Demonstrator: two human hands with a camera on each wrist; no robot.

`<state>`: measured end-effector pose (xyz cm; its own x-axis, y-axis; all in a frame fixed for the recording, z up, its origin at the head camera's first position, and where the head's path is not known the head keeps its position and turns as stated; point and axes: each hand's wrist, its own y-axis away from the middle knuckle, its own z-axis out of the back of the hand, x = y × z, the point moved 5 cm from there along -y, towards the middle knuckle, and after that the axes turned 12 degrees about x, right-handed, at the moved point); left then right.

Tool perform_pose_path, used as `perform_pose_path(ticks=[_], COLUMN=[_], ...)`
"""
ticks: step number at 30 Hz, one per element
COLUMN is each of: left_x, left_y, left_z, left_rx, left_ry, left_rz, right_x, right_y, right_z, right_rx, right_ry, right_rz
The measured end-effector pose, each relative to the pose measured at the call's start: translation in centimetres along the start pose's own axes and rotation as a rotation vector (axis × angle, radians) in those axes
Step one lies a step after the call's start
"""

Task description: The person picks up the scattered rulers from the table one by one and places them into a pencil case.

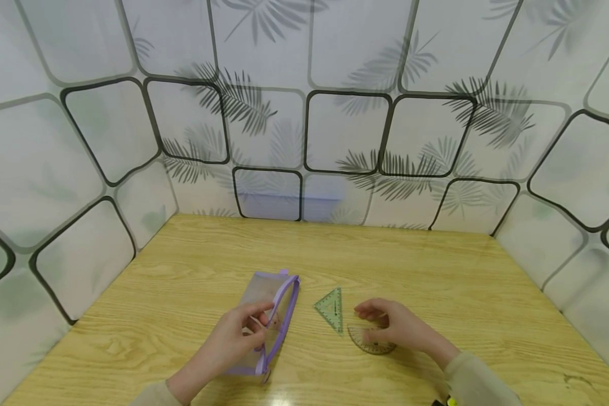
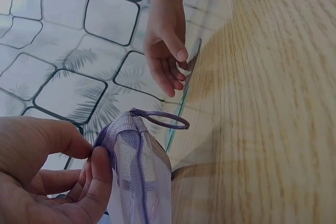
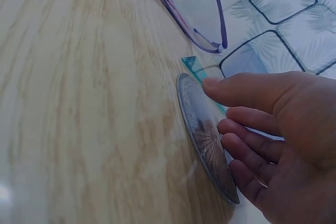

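Observation:
My left hand pinches one edge of the opening of a see-through pencil case with purple trim. The case lies on the table with its zip parted, and a purple loop shows at its near end in the left wrist view. To the case's right lies a green set square. A clear protractor rests closer to me, partly covered by my right hand. That hand is just over the protractor, fingers loosely bent and thumb apart from them; whether any fingertip touches it, I cannot tell.
The wood-grain table is bounded at the back and sides by pale cloth with dark outlines and leaf prints. A small yellow and black item is cut off at the bottom edge, beside the right sleeve.

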<state>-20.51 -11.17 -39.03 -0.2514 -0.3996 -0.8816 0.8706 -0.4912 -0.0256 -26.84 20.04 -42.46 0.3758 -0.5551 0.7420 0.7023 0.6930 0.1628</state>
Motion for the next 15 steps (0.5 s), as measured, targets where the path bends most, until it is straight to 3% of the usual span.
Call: perform_pose_path(ticks=[15], left_x=[0.07], left_y=[0.0], left_z=[-0.03], left_rx=[0.003], left_ry=[-0.01], left_rz=[0.0], right_x=[-0.23], right_y=[0.46], right_z=[-0.63], right_rx=[0.058], right_ry=[-0.013], right_rz=[0.02])
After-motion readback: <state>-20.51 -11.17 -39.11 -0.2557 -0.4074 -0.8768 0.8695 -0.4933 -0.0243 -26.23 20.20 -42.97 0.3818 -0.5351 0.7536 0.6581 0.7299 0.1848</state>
